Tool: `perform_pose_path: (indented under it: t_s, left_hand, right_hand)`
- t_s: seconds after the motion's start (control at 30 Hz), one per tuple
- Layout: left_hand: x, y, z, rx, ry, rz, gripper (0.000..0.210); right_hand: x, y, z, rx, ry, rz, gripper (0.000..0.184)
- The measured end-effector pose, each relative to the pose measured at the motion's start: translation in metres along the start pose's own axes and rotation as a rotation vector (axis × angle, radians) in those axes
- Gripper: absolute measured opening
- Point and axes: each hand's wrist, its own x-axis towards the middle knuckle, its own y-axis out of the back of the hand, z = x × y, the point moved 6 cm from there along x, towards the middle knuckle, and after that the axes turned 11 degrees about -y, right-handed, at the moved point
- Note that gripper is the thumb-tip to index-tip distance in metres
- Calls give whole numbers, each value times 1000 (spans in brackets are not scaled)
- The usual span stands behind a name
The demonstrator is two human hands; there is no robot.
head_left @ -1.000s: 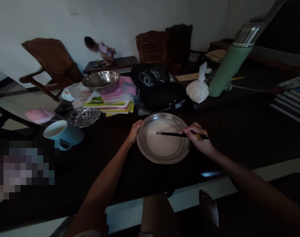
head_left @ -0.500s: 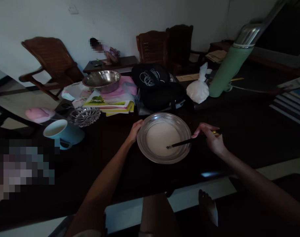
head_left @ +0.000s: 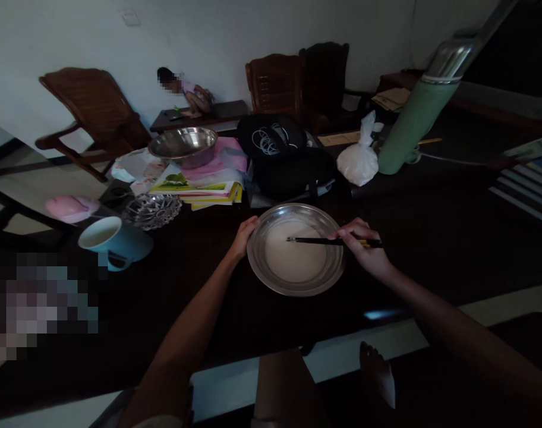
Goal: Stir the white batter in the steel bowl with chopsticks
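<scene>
Chopsticks point left over a bowl of white mix

Your right grip (head_left: 364,242) pinches the black chopsticks (head_left: 315,241) with the fingers bent round them. They make one thin line that runs almost flat from side to side. The thin tip points left, at the white mix (head_left: 293,261). The gold back end sticks out to the right, past your fingers. You can't tell if there is one stick or two pressed together, or if the tip is wet.

The mix sits in the shiny bowl (head_left: 295,289), on the bench (head_left: 431,229) in front of you. Your left grip (head_left: 245,236) holds the bowl's left rim. The right rim is under the chopsticks.

Just past the bowl, a black case (head_left: 293,175) blocks the way to the back. On its left are some books (head_left: 213,193), with a metal basin (head_left: 186,161) behind them. Nearer to you on that side are one glass dish (head_left: 153,213) and one blue mug (head_left: 135,241). Behind the bowl, on the right, one tied white bag (head_left: 358,166) sits next to one tall green flask (head_left: 416,125).

By the wall you can count three chairs (head_left: 275,83) with wooden backs. One person (head_left: 197,98) squats there too.
</scene>
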Motion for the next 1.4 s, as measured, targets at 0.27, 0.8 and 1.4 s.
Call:
perform_pose_path:
  t_s: [0.27, 0.8, 1.4]
  left_hand:
    - [-2, -4, 9, 33, -55, -47, 45]
    - [-2, -4, 9, 47, -65, -54, 50]
    - [-2, -3, 8, 45, -47, -34, 45]
  right_hand:
    - [1, 31, -4, 167, -149, 71, 52]
    - [-5, -6, 3, -17, -14, -55, 41]
    - [-15, 3, -3, 97, -103, -101, 50]
